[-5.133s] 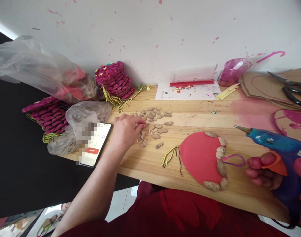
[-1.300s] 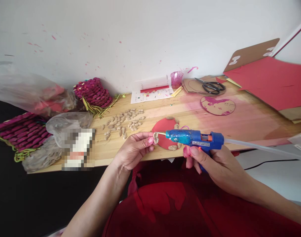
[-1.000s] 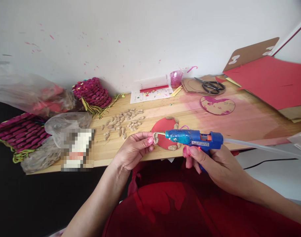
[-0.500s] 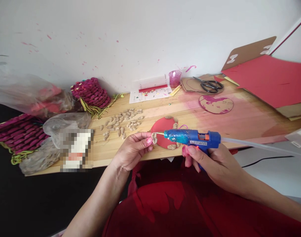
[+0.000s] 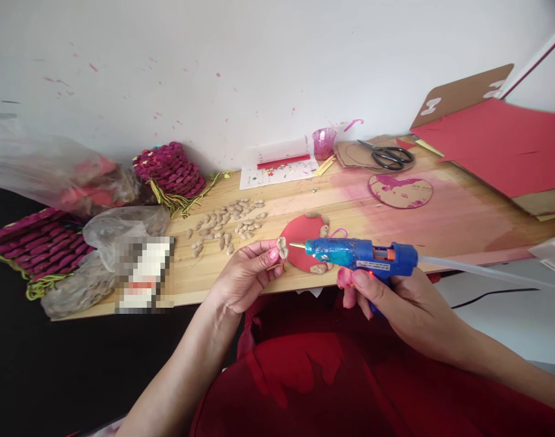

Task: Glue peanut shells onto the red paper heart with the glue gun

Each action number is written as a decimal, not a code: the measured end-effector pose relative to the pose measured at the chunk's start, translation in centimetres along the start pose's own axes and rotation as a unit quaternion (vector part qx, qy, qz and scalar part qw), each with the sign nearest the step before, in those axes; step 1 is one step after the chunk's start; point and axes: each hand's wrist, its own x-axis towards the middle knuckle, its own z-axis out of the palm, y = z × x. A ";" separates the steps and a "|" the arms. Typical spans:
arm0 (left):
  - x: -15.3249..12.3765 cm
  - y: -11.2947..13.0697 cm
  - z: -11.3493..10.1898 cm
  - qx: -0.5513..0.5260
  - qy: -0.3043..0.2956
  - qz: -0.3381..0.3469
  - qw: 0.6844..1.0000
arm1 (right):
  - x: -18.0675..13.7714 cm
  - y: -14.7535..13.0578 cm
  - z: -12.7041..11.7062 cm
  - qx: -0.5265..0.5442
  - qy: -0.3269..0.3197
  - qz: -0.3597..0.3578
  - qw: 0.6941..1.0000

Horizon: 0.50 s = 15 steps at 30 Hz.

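Between the thumb and fingers of my left hand (image 5: 248, 273) is a peanut (image 5: 282, 247) in its shell. My right hand (image 5: 391, 300) is wrapped round the handle of a blue glue gun (image 5: 350, 254). A clear glue stick (image 5: 469, 267) sticks out of its back end. The gun's metal nozzle points left at the peanut, a short gap away. Behind and below the nozzle lies a red heart-shaped piece (image 5: 296, 227) on the table, with several peanuts along its right and lower edge; the gun hides part of it.
Loose peanuts (image 5: 223, 221) lie left of the red piece. Black scissors (image 5: 389, 158) rest on cardboard at the back, near a pink-stained cup (image 5: 323, 144). A cardboard heart (image 5: 402, 193) lies at right, red sheets (image 5: 500, 145) beyond. Purple woven baskets (image 5: 175, 173) and plastic bags (image 5: 118, 224) stand left.
The glue gun has moved slightly right, so its nozzle is now apart from the peanut. My left hand keeps its pinch on the peanut, which is turned a little.
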 end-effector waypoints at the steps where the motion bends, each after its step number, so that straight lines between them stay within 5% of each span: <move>1: 0.0 0.0 0.0 -0.007 -0.001 0.003 1.000 | -0.1 0.1 -0.1 -0.008 -0.005 -0.003 1.000; 15: 0.1 0.0 0.3 -0.011 -0.007 0.021 1.000 | -0.3 0.0 0.1 -0.068 -0.016 -0.023 0.997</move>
